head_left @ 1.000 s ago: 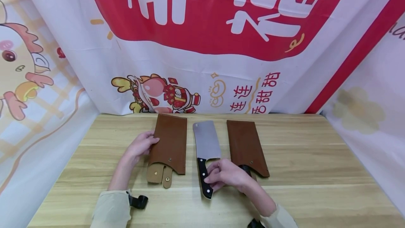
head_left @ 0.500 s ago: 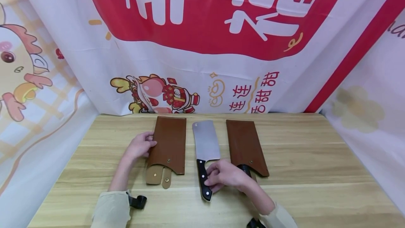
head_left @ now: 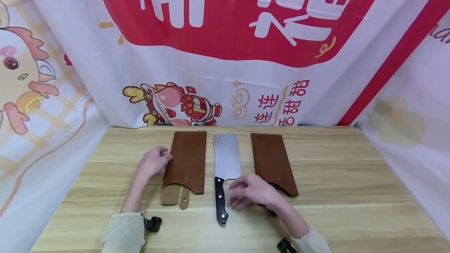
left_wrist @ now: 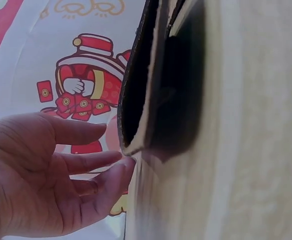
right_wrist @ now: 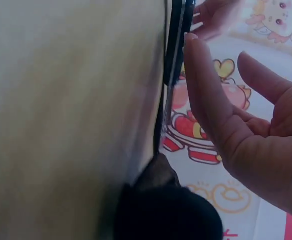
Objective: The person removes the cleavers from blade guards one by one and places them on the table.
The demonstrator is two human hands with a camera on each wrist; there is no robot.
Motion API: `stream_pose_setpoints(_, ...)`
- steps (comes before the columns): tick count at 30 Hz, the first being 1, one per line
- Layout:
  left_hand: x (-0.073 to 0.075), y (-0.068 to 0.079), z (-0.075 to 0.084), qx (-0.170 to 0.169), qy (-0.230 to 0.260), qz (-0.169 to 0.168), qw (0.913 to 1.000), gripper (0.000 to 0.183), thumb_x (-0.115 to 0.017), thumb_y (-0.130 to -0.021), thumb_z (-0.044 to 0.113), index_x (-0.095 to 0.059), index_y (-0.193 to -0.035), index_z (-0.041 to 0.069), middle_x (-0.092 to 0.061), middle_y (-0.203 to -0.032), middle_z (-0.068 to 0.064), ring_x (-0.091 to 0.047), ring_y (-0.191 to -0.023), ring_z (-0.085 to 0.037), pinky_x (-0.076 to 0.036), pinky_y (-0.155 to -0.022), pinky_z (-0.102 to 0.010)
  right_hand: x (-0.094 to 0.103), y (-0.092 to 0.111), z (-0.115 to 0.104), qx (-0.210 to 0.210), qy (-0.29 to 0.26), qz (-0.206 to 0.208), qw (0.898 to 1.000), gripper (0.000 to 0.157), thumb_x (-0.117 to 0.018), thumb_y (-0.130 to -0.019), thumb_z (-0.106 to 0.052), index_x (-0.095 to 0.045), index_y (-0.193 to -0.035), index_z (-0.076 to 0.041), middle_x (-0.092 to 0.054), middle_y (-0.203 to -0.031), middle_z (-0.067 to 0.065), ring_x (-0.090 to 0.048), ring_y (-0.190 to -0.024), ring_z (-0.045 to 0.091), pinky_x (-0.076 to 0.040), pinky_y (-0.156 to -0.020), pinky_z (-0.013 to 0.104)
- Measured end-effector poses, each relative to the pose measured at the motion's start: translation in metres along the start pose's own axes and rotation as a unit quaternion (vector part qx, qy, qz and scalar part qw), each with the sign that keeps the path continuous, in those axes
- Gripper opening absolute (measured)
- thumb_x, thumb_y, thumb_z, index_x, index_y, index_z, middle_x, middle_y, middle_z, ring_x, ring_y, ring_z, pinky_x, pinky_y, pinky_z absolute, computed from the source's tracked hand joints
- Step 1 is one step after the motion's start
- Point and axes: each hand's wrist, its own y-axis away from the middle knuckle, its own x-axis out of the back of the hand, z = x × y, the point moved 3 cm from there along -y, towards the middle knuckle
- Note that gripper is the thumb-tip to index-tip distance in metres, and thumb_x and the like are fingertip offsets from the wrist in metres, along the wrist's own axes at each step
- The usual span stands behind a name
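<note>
A cleaver [head_left: 227, 155] with a black riveted handle lies on the wooden table in the middle of the head view, its blade pointing away. To its left is a brown leather sheath [head_left: 186, 159] with two tan straps at its near end. My left hand [head_left: 154, 161] is at the sheath's left edge; in the left wrist view its thumb stands apart and its fingertips [left_wrist: 127, 162] are right at the leather. Just right of the cleaver's handle, my right hand [head_left: 253, 190] has loosely bent fingers, with nothing between them and the thumb.
A second brown sheath [head_left: 273, 161] lies to the right, with a dark handle at its mouth partly hidden by my right hand. A printed white and red cloth [head_left: 225, 89] hangs behind the table [head_left: 337, 221]. Black wrist mounts [head_left: 152, 224] sit at both sleeves.
My right hand has let go of the cleaver's handle and moved slightly right; the cleaver lies straighter. The left sheath's far end has come down a little, and my left fingers have loosened at its edge.
</note>
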Motion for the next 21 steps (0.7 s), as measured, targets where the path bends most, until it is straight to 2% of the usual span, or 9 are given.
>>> stream_pose_setpoints(3,0.0,0.0,0.005,-0.009,-0.016,0.007,0.9998,0.048,-0.057,-0.103,0.02,-0.054,-0.136,-0.014,-0.064,-0.125,-0.034,-0.063,-0.111,-0.046,-0.047,-0.101,-0.058,0.007,0.002,-0.004,0.014,0.015,0.01,1.0,0.028,-0.065,-0.102,-0.014,-0.068,-0.112,0.012,-0.073,-0.09,0.02,-0.074,-0.08,0.035,-0.063,-0.072,0.045)
stream_pose_setpoints(6,-0.001,0.0,0.009,-0.011,-0.017,0.006,0.9998,0.049,-0.055,-0.105,0.023,-0.053,-0.137,-0.014,-0.062,-0.127,-0.034,-0.058,-0.12,-0.049,-0.046,-0.103,-0.059,0.013,0.004,-0.007,0.019,0.025,0.019,0.999,0.029,-0.062,-0.104,-0.017,-0.069,-0.11,0.012,-0.074,-0.091,0.021,-0.074,-0.08,0.034,-0.063,-0.073,0.045)
stream_pose_setpoints(13,-0.001,0.002,0.021,-0.003,-0.004,0.0,1.0,0.054,-0.051,-0.107,0.025,-0.045,-0.144,-0.014,-0.058,-0.131,-0.036,-0.058,-0.12,-0.048,-0.048,-0.101,-0.06,0.031,0.016,-0.008,0.023,0.022,0.042,0.999,0.036,-0.061,-0.105,-0.02,-0.066,-0.114,0.014,-0.074,-0.093,0.024,-0.074,-0.079,0.03,-0.063,-0.073,0.043)
stream_pose_setpoints(21,-0.01,0.003,0.046,-0.025,0.006,0.009,0.9996,0.055,-0.052,-0.107,0.026,-0.045,-0.145,-0.013,-0.055,-0.134,-0.035,-0.055,-0.122,-0.046,-0.047,-0.102,-0.059,0.052,0.035,-0.004,0.041,0.007,0.062,0.997,0.039,-0.06,-0.106,-0.022,-0.065,-0.114,0.016,-0.073,-0.095,0.027,-0.074,-0.079,0.029,-0.063,-0.073,0.043)
